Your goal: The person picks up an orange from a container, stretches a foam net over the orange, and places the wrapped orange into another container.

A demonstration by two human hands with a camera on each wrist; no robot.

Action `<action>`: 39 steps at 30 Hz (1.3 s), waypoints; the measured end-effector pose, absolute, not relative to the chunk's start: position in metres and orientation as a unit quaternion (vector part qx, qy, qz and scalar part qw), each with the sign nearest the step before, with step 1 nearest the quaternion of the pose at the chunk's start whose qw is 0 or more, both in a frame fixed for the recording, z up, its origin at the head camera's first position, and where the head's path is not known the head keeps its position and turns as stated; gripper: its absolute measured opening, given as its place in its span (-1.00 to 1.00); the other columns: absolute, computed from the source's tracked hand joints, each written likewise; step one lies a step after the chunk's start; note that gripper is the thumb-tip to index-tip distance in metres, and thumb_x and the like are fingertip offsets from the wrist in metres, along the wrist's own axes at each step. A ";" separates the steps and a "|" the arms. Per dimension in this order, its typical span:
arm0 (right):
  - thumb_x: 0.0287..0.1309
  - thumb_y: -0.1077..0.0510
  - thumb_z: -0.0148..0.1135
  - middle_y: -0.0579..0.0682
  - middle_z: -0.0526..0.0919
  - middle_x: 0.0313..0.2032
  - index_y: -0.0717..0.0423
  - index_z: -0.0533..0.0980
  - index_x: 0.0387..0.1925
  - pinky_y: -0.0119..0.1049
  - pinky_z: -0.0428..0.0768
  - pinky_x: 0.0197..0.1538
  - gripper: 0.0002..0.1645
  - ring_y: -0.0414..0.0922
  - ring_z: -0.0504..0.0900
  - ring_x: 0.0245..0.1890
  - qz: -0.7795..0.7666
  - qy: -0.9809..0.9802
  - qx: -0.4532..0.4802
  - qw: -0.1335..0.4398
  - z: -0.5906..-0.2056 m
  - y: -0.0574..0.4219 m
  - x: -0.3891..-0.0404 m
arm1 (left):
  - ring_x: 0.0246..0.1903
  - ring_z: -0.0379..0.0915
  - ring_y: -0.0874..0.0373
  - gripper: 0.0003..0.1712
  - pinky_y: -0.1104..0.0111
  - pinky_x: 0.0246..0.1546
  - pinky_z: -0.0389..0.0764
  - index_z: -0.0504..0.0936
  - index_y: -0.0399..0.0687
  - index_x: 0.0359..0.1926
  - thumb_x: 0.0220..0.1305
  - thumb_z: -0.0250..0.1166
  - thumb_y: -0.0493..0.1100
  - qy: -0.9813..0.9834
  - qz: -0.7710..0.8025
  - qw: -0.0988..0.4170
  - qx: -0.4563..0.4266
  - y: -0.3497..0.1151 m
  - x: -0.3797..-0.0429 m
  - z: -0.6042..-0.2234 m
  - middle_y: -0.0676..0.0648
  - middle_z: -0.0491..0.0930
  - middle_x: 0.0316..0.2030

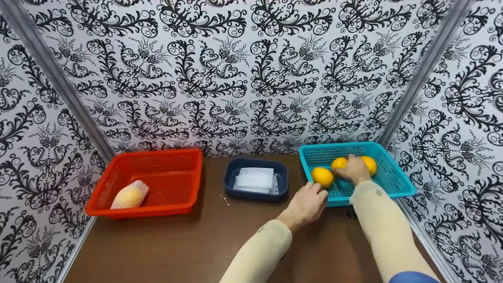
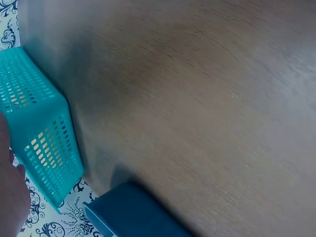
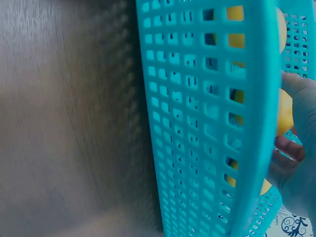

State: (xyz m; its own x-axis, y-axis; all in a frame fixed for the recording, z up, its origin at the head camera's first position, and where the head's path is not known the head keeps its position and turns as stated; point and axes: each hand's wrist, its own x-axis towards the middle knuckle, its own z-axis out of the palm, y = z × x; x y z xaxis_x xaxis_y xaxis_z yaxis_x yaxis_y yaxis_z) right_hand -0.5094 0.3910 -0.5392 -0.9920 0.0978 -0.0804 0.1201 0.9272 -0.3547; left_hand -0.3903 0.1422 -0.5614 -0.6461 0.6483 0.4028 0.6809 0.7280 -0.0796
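Inside the teal basket [image 1: 393,184] are three yellow-orange oranges. My right hand [image 1: 357,169] reaches over the front rim and grips the middle orange [image 3: 285,114] between its fingers. The right orange [image 1: 369,166] lies just beside that hand. At the basket's near left corner, my left hand [image 1: 307,203] curls its fingers over the rim. Close to its fingertips sits the left orange [image 1: 322,177]. The left wrist view catches only a part of this hand at its left edge, so the fingers are mostly hidden there.
A navy tray [image 1: 256,196] with folded white foam nets [image 1: 255,179] stands left of the teal basket. Farther left, a red basket [image 1: 169,190] holds a yellow fruit in a foam net [image 1: 130,195]. Patterned walls [image 1: 220,78] enclose the brown table [image 1: 173,247].
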 end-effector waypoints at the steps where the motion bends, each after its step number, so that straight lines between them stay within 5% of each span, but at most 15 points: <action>1: 0.40 -0.25 0.38 0.71 0.23 0.56 0.59 0.09 0.66 0.49 0.42 0.57 0.27 0.61 0.33 0.54 -0.178 0.982 0.054 0.029 -0.540 0.391 -0.510 | -0.03 0.56 0.14 -0.80 0.42 0.01 0.69 0.72 0.18 0.01 0.72 0.23 0.09 -0.906 -0.041 0.204 -0.368 0.143 -0.391 -0.561 0.07 0.67 -0.04; 17: 0.43 -0.16 0.42 0.71 0.49 0.36 0.54 0.06 0.66 0.37 0.64 0.36 0.21 0.53 0.60 0.30 -0.210 0.975 0.069 0.025 -0.553 0.386 -0.523 | -0.04 0.53 0.17 -0.79 0.48 0.08 0.63 0.75 0.18 0.06 0.74 0.19 0.02 -0.894 -0.028 0.216 -0.392 0.146 -0.392 -0.562 0.08 0.68 -0.07; 34: 0.28 -0.13 0.47 0.61 0.53 0.34 0.45 0.14 0.66 0.26 0.67 0.24 0.20 0.38 0.61 0.18 -0.244 0.967 0.066 0.038 -0.535 0.389 -0.515 | -0.01 0.58 0.16 -0.94 0.46 0.05 0.71 0.75 0.23 -0.03 0.58 0.37 -0.02 -0.907 -0.049 0.212 -0.360 0.147 -0.384 -0.557 0.10 0.70 -0.07; 39: 0.34 -0.17 0.47 0.58 0.50 0.39 0.42 0.16 0.66 0.29 0.66 0.32 0.18 0.39 0.58 0.26 -0.262 0.962 0.066 0.034 -0.523 0.379 -0.505 | -0.04 0.58 0.15 -0.96 0.44 0.01 0.68 0.77 0.24 -0.10 0.53 0.39 -0.03 -0.922 -0.108 0.175 -0.329 0.145 -0.381 -0.554 0.11 0.71 -0.09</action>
